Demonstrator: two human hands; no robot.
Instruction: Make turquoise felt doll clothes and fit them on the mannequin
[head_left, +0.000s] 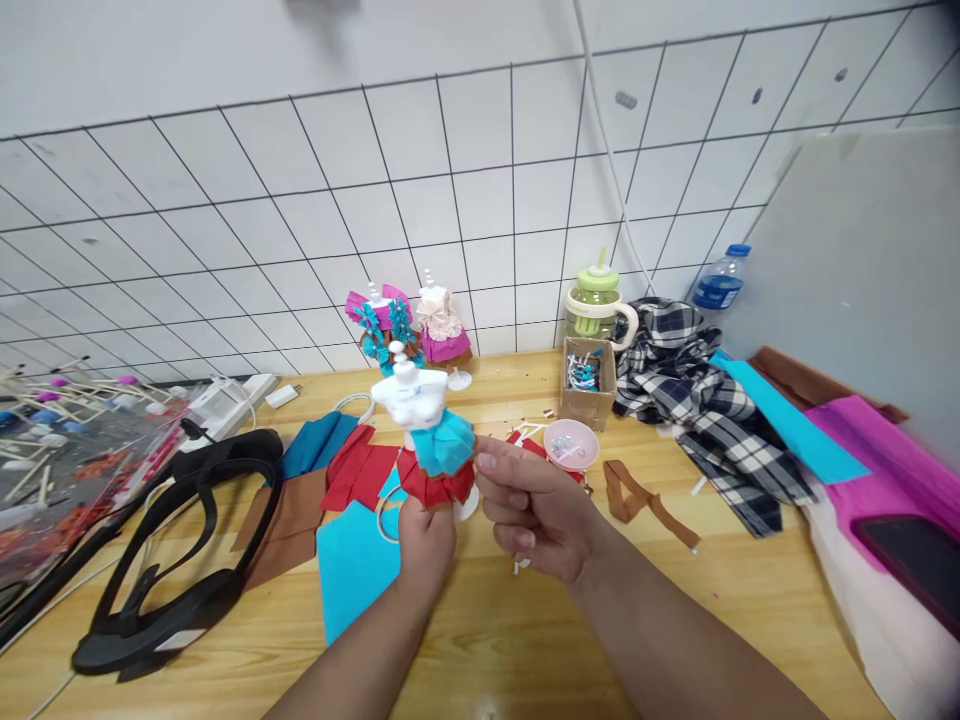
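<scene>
White plastic makes up the small dress form [415,400] held at the centre of the frame, just above the wooden table [487,640]. It is a headless torso with a short neck knob, standing upright. Two pleated paper skirts hang from its waist: a teal ruffle [444,447] on top and a red ruffle [435,487] below it, the red one flaring wider.

The left hand [426,540] comes up from the lower centre and is closed around the stand under the red ruffle; its fingertips are hidden by the paper. The right hand [536,510], just right of the figure, has thumb and forefinger pressed together on the right edge of the teal ruffle, the other fingers curled into the palm.

Behind, against the tiled wall, stand two more dressed figures: one in magenta and teal [379,325], one in cream and pink [441,325]. That makes three figures in all.

Right of centre there is one cardboard box [589,385] of small bits, one pink dish [571,445], one green cup [598,300] with a straw, and one water bottle [720,280] with a blue cap. One plaid cloth [697,390] lies crumpled beside them, and one brown strip [645,500] lies on the wood near the right hand.

Under and left of the figure lie loose paper sheets in teal [352,565], red and brown. One black headset [180,540] lies at the lower left. More magenta paper [877,450] lies at the right edge.
</scene>
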